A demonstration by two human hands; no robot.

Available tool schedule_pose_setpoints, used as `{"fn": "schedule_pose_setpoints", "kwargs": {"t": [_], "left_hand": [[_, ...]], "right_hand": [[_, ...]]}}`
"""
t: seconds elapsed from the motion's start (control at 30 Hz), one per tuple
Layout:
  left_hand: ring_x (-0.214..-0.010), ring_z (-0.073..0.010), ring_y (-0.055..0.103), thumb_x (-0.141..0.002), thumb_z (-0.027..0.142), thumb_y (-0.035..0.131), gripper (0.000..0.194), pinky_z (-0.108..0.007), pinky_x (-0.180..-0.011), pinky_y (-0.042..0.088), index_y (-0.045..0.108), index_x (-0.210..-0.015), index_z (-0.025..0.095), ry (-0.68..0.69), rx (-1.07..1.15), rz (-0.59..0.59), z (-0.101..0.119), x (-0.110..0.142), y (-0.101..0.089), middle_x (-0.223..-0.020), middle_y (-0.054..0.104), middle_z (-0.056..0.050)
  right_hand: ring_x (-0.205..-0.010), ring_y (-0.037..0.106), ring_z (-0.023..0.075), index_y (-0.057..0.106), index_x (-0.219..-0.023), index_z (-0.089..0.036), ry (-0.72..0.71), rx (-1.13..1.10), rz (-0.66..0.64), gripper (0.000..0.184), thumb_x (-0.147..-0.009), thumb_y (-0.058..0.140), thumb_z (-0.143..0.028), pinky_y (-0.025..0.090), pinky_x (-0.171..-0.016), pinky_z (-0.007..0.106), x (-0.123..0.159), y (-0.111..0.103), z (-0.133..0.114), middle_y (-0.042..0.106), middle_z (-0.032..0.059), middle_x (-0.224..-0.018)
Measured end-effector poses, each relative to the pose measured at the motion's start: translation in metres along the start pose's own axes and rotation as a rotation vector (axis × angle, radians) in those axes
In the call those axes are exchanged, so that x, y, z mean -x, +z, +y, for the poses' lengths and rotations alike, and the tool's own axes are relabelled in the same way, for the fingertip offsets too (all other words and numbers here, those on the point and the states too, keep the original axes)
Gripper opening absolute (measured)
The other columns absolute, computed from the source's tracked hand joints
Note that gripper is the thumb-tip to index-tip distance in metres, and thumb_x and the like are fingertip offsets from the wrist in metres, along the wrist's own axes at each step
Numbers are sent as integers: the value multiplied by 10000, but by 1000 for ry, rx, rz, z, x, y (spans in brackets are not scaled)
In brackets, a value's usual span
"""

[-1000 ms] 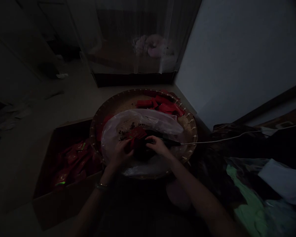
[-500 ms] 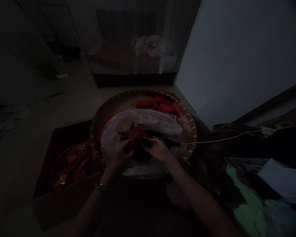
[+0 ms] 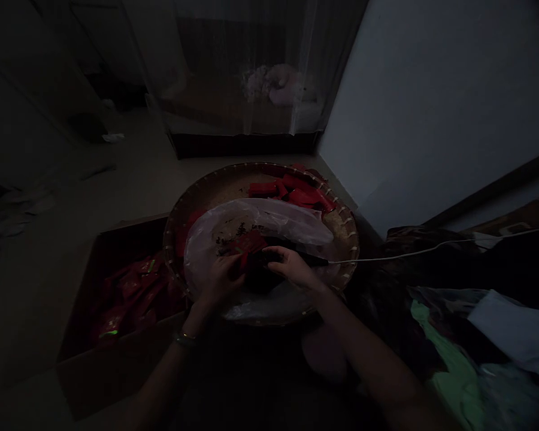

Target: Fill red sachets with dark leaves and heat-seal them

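Note:
In the dim head view, my left hand (image 3: 222, 276) is closed on a red packet (image 3: 245, 261). To its right, my right hand (image 3: 291, 267) has its fingers curled over the dark middle of the basket; whatever lies between them is too dark to make out. Both hands are over a clear plastic bag (image 3: 202, 251), spread in a round woven bamboo basket (image 3: 173, 221). Dark loose bits like tea leaves (image 3: 241, 229) are scattered on the bag just beyond my hands. A black device (image 3: 314, 259) with a white cord lies beside my right hand, partly hidden.
Several red packets (image 3: 303, 194) lie at the basket's far right. A cardboard box (image 3: 78, 299) holding more red packets stands at the left. The white cord (image 3: 395, 257) runs off rightward. Clothes (image 3: 458, 359) are piled at the right, near a white wall (image 3: 431, 108).
My right hand has shifted slightly right, away from the red packet, its fingers a little more raised. My left hand stays nearly in place with the packet.

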State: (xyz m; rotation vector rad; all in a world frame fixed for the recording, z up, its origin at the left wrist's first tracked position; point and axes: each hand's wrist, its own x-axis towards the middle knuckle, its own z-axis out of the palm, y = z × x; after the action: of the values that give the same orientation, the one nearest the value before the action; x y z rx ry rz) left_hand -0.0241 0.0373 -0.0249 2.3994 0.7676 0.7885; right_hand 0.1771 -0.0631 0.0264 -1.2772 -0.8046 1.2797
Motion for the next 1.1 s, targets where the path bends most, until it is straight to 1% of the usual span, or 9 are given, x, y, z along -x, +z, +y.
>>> {"fn": "schedule_pose_setpoints", "kwargs": {"t": [0.13, 0.3, 0.57, 0.63, 0.73, 0.8, 0.9, 1.0, 1.1], "left_hand": [[-987, -246, 612, -745, 223, 668, 459, -415, -868, 497, 582, -1195, 205, 27, -22, 17, 0, 0, -1, -1087, 673, -91], [-979, -237, 611, -752, 224, 667, 444, -409, -874, 494, 585, -1189, 207, 38, -11, 3, 2, 0, -1, -1070, 676, -87], [-983, -236, 606, -749, 222, 662, 449, -413, -886, 485, 575, -1188, 202, 47, -25, 0, 0, 1, 2, -1077, 668, -85], [-972, -238, 611, -752, 224, 657, 441, -417, -879, 487, 576, -1185, 202, 44, -34, -8, 1, 0, 2, -1071, 671, -88], [-977, -240, 615, -758, 218, 650, 441, -416, -873, 490, 570, -1191, 199, 46, -35, -16, 2, 0, 1, -1081, 670, -92], [-972, -235, 617, -753, 205, 647, 450, -411, -870, 493, 567, -1196, 204, 48, -19, -15, 2, 0, 1, -1080, 671, -88], [-973, -235, 614, -743, 188, 644, 454, -404, -866, 497, 572, -1191, 205, 53, -4, -6, 1, 1, 2, -1072, 672, -86], [-975, -234, 610, -744, 187, 646, 449, -398, -866, 496, 576, -1187, 196, 40, -15, 4, 3, 2, 2, -1071, 669, -90], [-972, -232, 605, -748, 190, 643, 456, -400, -865, 493, 572, -1198, 192, 21, -21, 2, 4, 3, 2, -1076, 669, -90]], "right_hand": [[-866, 641, 161, 646, -1065, -186, -78, 231, -54, 404, -663, 657, -156, 502, -845, 322, -3, -3, -6, 684, 32, -1019], [-883, 650, 173, 645, -1081, -166, -147, 495, -83, 398, -694, 580, -93, 513, -825, 317, -2, 3, -22, 692, 49, -1018], [-988, 637, 205, 653, -1081, -187, -295, 796, -22, 433, -676, 602, -43, 479, -897, 340, -4, 16, -29, 690, 54, -1059], [-986, 628, 214, 656, -1065, -192, -323, 845, 9, 429, -673, 607, -24, 479, -889, 342, -3, 18, -30, 676, 64, -1054], [-897, 621, 206, 669, -983, -186, -349, 894, 33, 342, -700, 599, -8, 488, -830, 340, -3, 22, -29, 648, 76, -984], [-854, 608, 195, 674, -919, -184, -364, 936, 27, 276, -721, 600, -6, 482, -813, 340, -4, 23, -26, 632, 68, -927], [-888, 599, 193, 679, -888, -187, -388, 1002, -1, 243, -743, 602, -7, 463, -851, 337, -6, 26, -23, 624, 65, -920], [-955, 603, 213, 686, -950, -170, -383, 1034, -53, 262, -758, 595, -17, 461, -886, 348, -6, 30, -23, 636, 93, -985], [-1016, 606, 252, 650, -1113, -136, -365, 1011, -77, 389, -745, 601, -20, 457, -929, 394, -4, 32, -29, 650, 130, -1069]]}}
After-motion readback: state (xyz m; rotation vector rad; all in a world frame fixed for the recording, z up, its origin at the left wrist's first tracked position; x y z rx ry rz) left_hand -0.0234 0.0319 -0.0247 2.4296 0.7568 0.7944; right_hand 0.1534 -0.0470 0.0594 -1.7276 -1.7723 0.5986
